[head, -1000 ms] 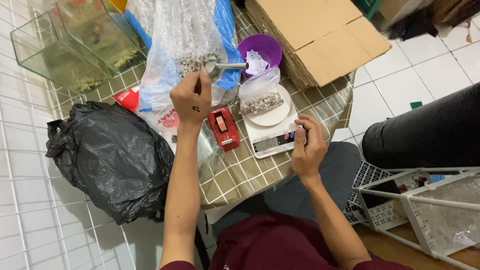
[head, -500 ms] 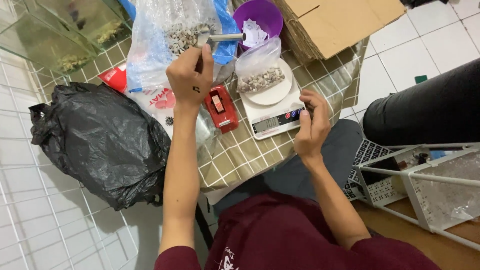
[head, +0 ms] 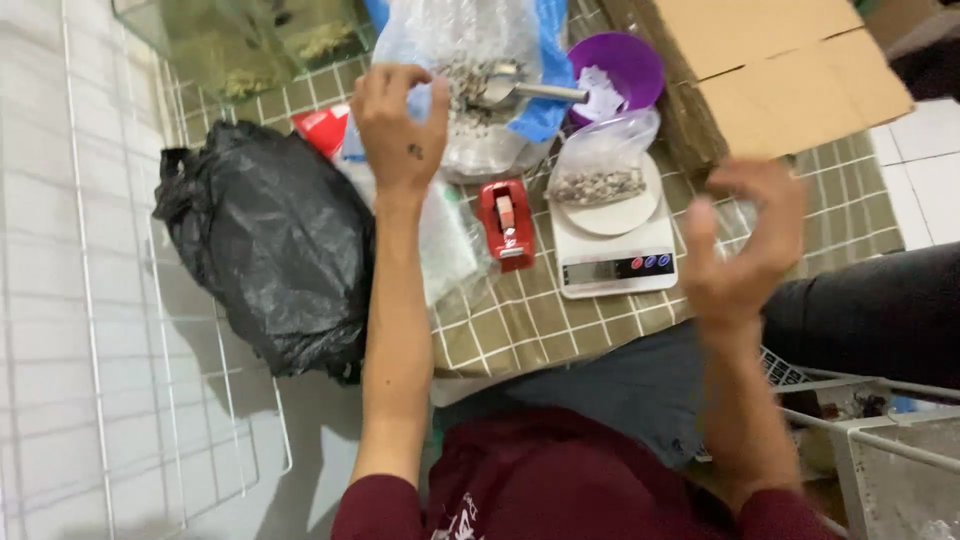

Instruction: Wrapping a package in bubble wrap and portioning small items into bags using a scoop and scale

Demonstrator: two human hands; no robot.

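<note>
Two hands raised over the tiled table (head: pixel 520 320), both empty with fingers loosely curled — left hand (head: pixel 400 130) in front of the big clear bag of pebbles (head: pixel 470 90) with the metal scoop (head: pixel 520 90) resting inside, right hand (head: pixel 745 245) blurred, just right of the white scale (head: pixel 612 250) bearing a small filled bag (head: pixel 600 170); red tape dispenser (head: pixel 506 222) between

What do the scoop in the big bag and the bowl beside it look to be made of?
The long-handled scoop looks like bare metal: grey with a bright sheen. The round purple bowl looks like moulded plastic: uniform colour, smooth thin rim.
</note>
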